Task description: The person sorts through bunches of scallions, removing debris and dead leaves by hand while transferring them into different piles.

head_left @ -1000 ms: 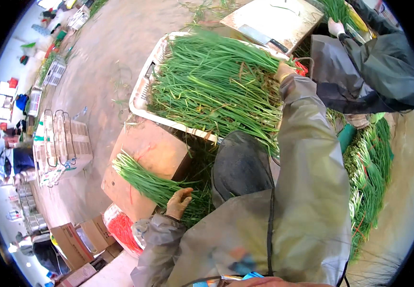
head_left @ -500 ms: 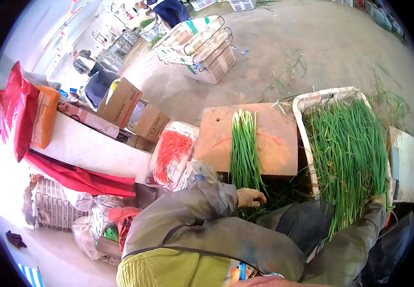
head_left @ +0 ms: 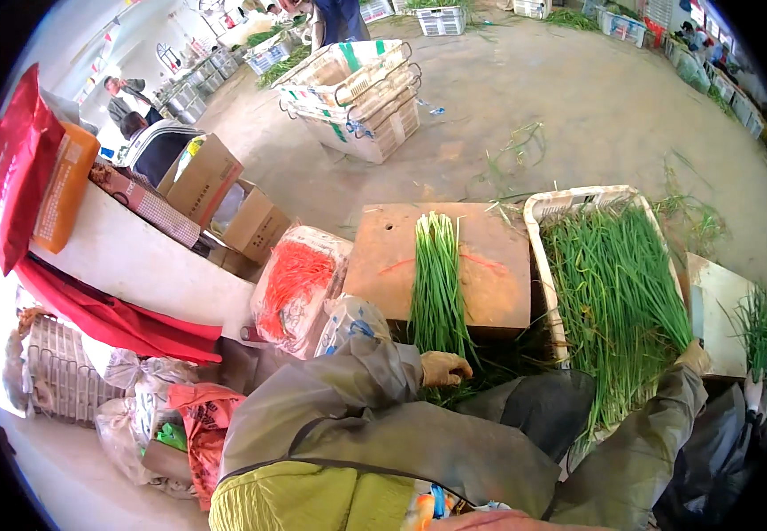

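A bundle of green chives (head_left: pixel 439 288) with pale ends at the far side lies across a brown board (head_left: pixel 498 283), over a red tie. Just below its leafy end, my gloved left hand (head_left: pixel 443 368) hangs loosely curled, thumb a little apart, with nothing visible in it. At the right sits a white plastic basket (head_left: pixel 553 310) heaped with long loose chives (head_left: pixel 609 292). My right hand (head_left: pixel 693 356), also gloved, is at the basket's near right side, closed around the leaf ends of some chives; its fingers are partly hidden.
Red ties (head_left: pixel 299 279) lie on a pale packet left of the board. Cardboard boxes (head_left: pixel 202 181) and a white partition (head_left: pixel 149 283) stand at the left. Stacked white crates (head_left: pixel 357 102) stand ahead on the floor. A pale panel (head_left: pixel 720 310) is beyond my right hand. Other people are in the background.
The view has tilted up and turned right, showing more of the room. My right hand now has chive ends gathered at its fingers. My left hand stays by the bundle.
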Tool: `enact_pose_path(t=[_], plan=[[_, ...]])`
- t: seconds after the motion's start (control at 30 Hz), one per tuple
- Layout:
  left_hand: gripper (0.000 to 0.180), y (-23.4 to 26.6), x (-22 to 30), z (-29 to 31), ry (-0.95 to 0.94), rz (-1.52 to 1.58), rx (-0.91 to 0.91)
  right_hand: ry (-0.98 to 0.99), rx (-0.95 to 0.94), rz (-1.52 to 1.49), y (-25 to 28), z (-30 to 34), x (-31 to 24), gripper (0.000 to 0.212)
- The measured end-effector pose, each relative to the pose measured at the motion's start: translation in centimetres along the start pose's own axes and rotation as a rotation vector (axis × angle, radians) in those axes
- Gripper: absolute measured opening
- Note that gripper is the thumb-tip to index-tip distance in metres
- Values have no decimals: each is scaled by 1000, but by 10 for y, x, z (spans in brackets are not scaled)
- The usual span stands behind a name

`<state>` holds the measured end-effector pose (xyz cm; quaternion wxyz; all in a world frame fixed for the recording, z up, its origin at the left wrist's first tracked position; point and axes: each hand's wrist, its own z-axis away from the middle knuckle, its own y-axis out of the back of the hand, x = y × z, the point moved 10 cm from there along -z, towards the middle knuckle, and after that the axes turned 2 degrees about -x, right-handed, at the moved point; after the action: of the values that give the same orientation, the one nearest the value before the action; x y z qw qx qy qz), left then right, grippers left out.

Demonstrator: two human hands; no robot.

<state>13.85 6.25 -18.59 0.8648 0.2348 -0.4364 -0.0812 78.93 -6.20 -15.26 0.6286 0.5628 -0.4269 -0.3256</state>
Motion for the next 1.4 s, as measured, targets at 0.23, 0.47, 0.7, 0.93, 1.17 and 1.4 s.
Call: enact_pose_path(t=[0.23, 0.47, 0.7, 0.93, 1.17, 1.4], plan=[[33, 5, 7, 14, -96, 51, 63, 295, -182, 74, 61, 33, -10, 45], [32, 26, 15, 41, -153, 90, 214, 261, -174, -336, 192, 80, 1, 46], [43, 80, 110, 78, -389, -31, 295, 266, 156, -197, 312, 150, 37, 51], [99, 122, 290, 174, -870, -410, 632, 766, -380, -465, 343, 374, -158, 45], [78, 48, 247, 148, -510, 626, -747, 1459, -748, -431, 319, 492, -243, 56], [58, 18, 93, 161, -279, 1276, -533, 1236, -624, -793, 294, 436, -269, 33]])
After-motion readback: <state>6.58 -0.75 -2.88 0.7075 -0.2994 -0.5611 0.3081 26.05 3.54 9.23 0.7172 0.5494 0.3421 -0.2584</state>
